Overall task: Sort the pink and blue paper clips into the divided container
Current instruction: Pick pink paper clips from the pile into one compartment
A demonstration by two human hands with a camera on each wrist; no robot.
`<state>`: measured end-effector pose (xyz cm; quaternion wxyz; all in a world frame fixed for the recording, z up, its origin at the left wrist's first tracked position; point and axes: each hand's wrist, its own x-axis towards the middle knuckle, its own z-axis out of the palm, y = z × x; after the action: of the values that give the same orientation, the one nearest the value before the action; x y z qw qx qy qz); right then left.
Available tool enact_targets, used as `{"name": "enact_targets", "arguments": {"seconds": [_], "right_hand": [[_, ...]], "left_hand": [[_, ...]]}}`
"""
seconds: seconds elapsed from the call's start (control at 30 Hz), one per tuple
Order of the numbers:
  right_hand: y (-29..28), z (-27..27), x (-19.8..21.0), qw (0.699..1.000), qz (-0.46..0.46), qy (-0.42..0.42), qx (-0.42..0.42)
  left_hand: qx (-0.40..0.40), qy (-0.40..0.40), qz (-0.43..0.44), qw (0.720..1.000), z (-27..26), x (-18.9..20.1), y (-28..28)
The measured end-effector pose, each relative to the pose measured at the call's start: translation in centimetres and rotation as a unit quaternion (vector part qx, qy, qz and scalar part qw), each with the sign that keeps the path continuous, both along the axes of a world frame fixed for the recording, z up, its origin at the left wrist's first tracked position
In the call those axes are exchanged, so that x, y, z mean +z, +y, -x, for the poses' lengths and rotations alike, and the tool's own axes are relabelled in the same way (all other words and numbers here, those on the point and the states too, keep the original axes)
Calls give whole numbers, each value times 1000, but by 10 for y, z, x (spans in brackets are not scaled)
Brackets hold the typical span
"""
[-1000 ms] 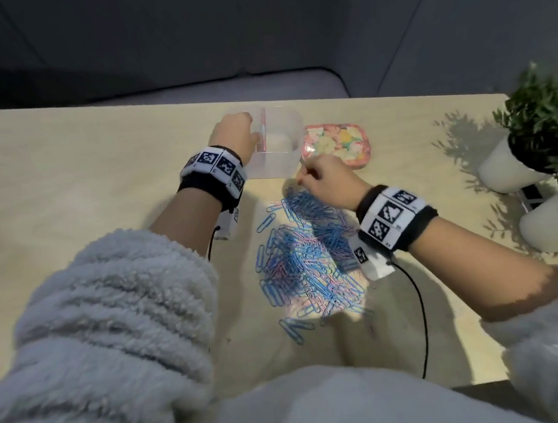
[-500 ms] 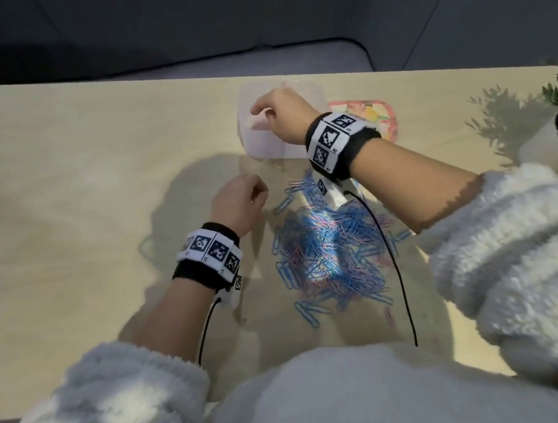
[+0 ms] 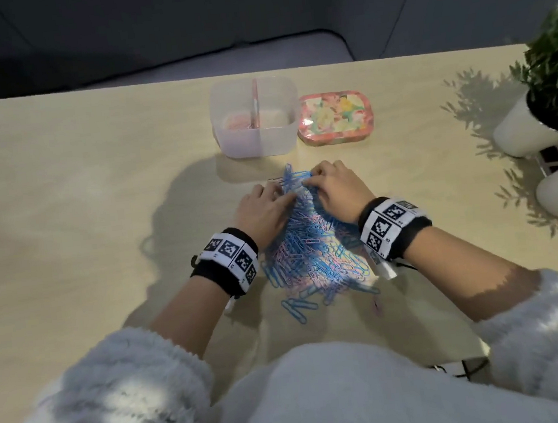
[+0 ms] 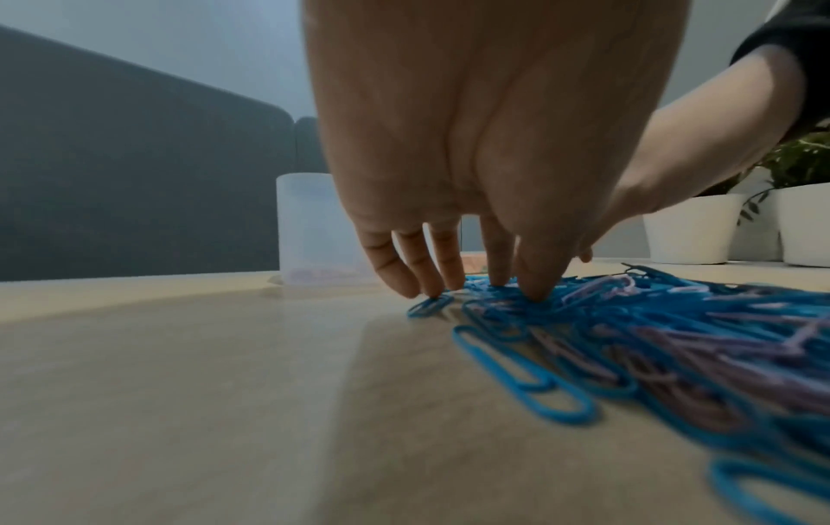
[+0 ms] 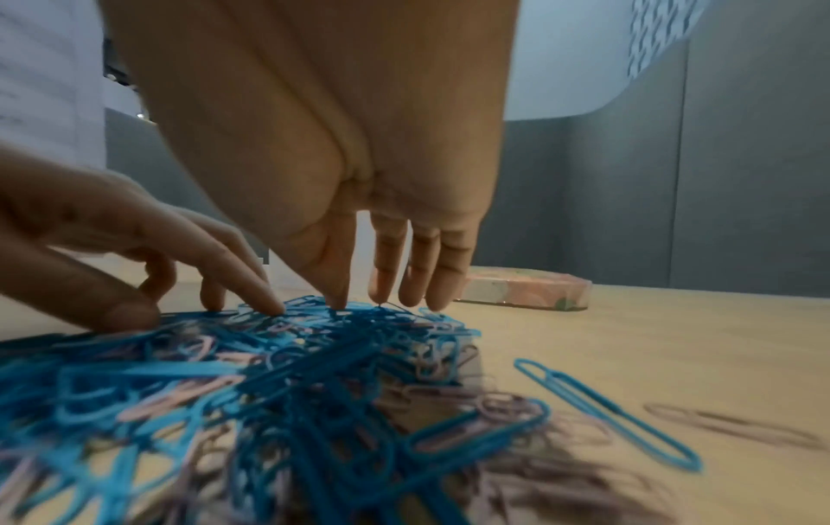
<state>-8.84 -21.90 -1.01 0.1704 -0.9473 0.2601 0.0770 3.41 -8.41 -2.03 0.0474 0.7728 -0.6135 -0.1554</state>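
A heap of blue and pink paper clips [image 3: 313,252] lies on the table [image 3: 63,199] between the two wrists, with a few stray clips on the near side of the heap. The left hand [image 3: 263,209] rests on the heap's far left edge, its fingers [image 4: 442,263] straight and slightly spread, tips pressing down on the clips. The right hand [image 3: 335,188] is just beside it on the far right edge, fingers [image 5: 391,263] likewise extended and pointing down, tips touching blue clips; neither hand pinches anything that shows. Beyond the hands and a little to the left stands the translucent divided container [image 3: 258,141], with pink clips in its left compartment. Touching its right side lies a flat floral tin [image 3: 335,117]. Well off to the right of the right hand stand white plant pots [image 3: 524,132].
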Motion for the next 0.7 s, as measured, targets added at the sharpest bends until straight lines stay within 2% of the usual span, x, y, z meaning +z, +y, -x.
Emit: {"name": "enact_targets", "arguments": {"seconds": [0.13, 0.23, 0.33, 0.47, 0.57, 0.7], "right_hand": [[7, 13, 2, 999, 37, 28, -1], [4, 4, 10, 999, 20, -4, -30], [-4, -21, 12, 999, 4, -27, -26], [-6, -47, 12, 999, -13, -22, 36], [-9, -51, 9, 998, 22, 12, 61], [-17, -40, 3, 999, 16, -8, 37]], "left_hand": [[-16, 1, -5, 1000, 3, -1, 18], [-3, 26, -8, 1000, -1, -1, 23], [64, 62, 27, 996, -13, 4, 12], [147, 110, 44, 982, -28, 10, -19], [148, 115, 28, 982, -31, 8, -37], [122, 116, 14, 986, -33, 0, -44]]}}
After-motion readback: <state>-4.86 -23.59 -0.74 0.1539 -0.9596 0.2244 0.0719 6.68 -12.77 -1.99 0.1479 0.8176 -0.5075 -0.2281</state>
